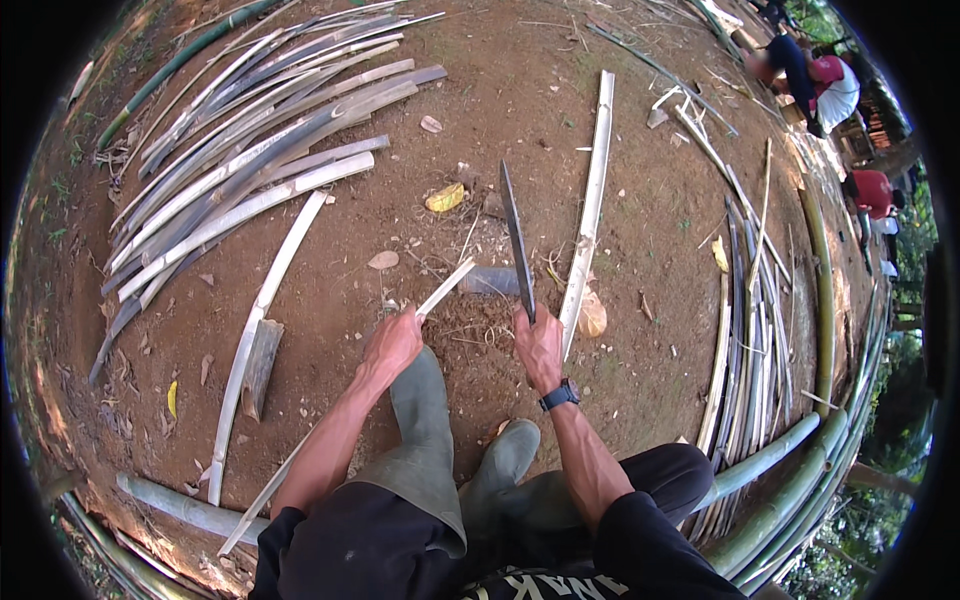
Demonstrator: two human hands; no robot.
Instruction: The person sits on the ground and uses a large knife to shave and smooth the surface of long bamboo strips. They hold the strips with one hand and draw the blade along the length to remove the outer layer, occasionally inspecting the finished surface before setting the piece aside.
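My left hand (393, 345) is closed around a thin pale bamboo strip (446, 286). Its far end sticks out past my fingers, and its tail runs back along my left forearm. In my right hand (541, 350) is a machete (516, 230), gripped by the handle, its dark blade pointing away from me and nearly upright in the picture. The handle is mostly hidden in my fist. Between the hands, a short grey bamboo piece (488, 280) lies on the soil, close to the strip's tip. Thin shavings are scattered around it.
Many split bamboo lengths (290, 130) are heaped at far left. A long split piece (592, 200) lies right of the machete. Strips (750, 340) are bundled at right, near green poles (790, 500). Two people (825, 85) (872, 195) are at far right. My boots (425, 410) flank the lower middle.
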